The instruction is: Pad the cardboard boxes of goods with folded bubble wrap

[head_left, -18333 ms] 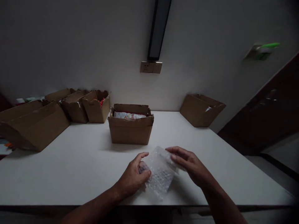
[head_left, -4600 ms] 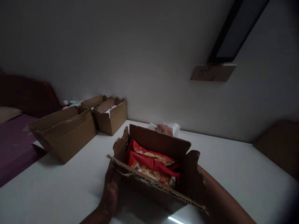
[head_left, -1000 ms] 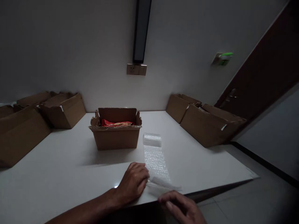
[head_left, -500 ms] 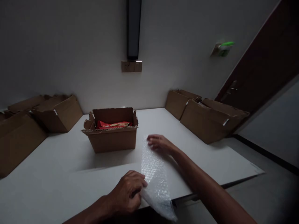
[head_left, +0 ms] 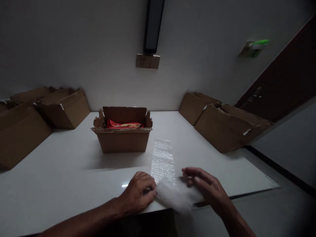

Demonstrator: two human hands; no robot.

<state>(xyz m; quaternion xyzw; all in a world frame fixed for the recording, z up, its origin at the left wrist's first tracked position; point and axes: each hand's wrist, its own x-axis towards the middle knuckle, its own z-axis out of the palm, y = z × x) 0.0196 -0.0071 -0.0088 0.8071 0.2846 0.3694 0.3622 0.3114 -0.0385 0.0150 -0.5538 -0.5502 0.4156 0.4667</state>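
A long strip of bubble wrap lies on the white table, running from beside the open cardboard box toward the near edge. My left hand is curled, its fingers pinching the strip's near end against the table. My right hand rests with fingers stretched out flat on the bunched near part of the wrap. The box holds red snack packets.
Cardboard boxes line the table's left side and more boxes stand at the right back. A wall socket sits on the wall behind. A dark door is at the right. The table's near edge runs just under my hands.
My right hand has drawn back from the far end of the bubble wrap to its near end. The strip now lies flatter on the table, its near part bunched.
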